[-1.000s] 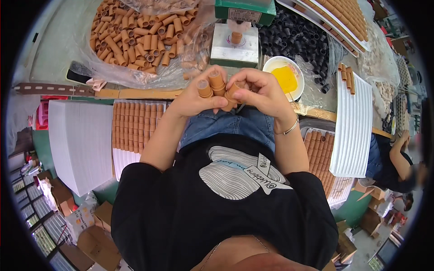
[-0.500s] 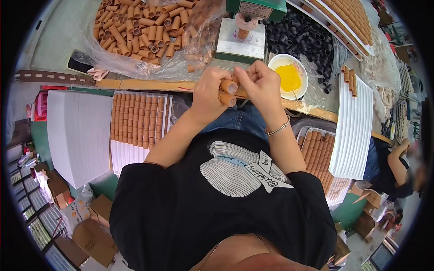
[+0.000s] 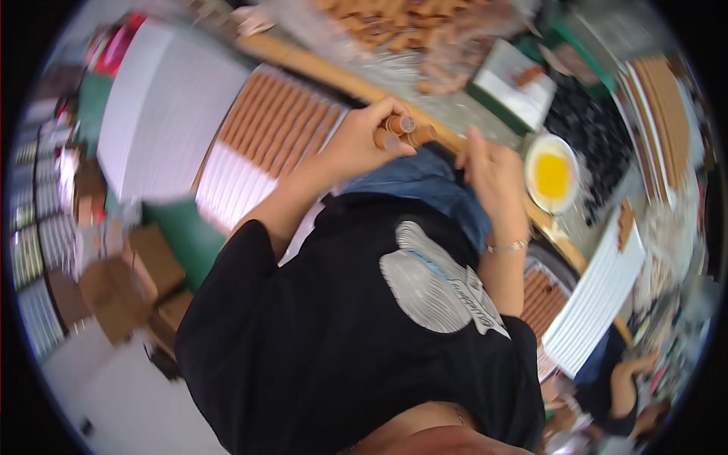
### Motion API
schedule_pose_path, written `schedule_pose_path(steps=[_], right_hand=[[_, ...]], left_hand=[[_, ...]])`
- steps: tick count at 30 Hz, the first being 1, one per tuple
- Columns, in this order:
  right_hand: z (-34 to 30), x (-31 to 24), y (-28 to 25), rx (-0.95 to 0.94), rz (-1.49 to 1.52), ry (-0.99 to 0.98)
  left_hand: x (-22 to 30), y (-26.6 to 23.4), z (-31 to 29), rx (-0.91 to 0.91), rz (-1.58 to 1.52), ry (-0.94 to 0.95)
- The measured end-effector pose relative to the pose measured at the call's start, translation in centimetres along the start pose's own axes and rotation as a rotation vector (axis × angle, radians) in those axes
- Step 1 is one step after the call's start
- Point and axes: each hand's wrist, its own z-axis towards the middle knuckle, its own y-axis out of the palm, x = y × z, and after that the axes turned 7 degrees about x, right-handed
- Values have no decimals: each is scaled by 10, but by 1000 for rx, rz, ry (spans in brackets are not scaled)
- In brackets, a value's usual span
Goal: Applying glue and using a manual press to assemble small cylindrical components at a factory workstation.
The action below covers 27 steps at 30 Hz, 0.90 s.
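My left hand [image 3: 362, 142] grips a small bundle of short brown cardboard tubes [image 3: 400, 130], held over my lap beside the wooden table edge [image 3: 318, 70]. My right hand [image 3: 491, 173] is apart from the bundle, fingers loosely extended, and nothing shows in it. Just left of my left hand lies a white corrugated tray [image 3: 227, 178] filled with rows of brown tubes [image 3: 273, 125]. The picture is tilted and blurred.
A clear bag of loose brown tubes [image 3: 409, 23] lies at the top. A white bowl of yellow liquid [image 3: 552, 176], a pile of black tubes [image 3: 599, 144], a white block [image 3: 514, 85] and stacked white trays [image 3: 599, 292] are to the right. Another person [image 3: 618, 379] sits lower right.
My hands have come apart: the left keeps the tube bundle and swings left toward the filled tray, the right has let go. The view has tilted and swung left.
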Motion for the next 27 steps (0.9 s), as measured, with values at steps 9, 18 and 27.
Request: schedule_pose_path(steps=[9,18,27], right_hand=[[-1,10,16,-44,228,-144],[1,-10,22,-53,178,-179],[-6,17,-15,62,204,-114]], left_hand=[[-167,-206,-177,368,246,-658],[-214,-129,-222,241,271,-870],[-195,-110,-216,364,574,-866]])
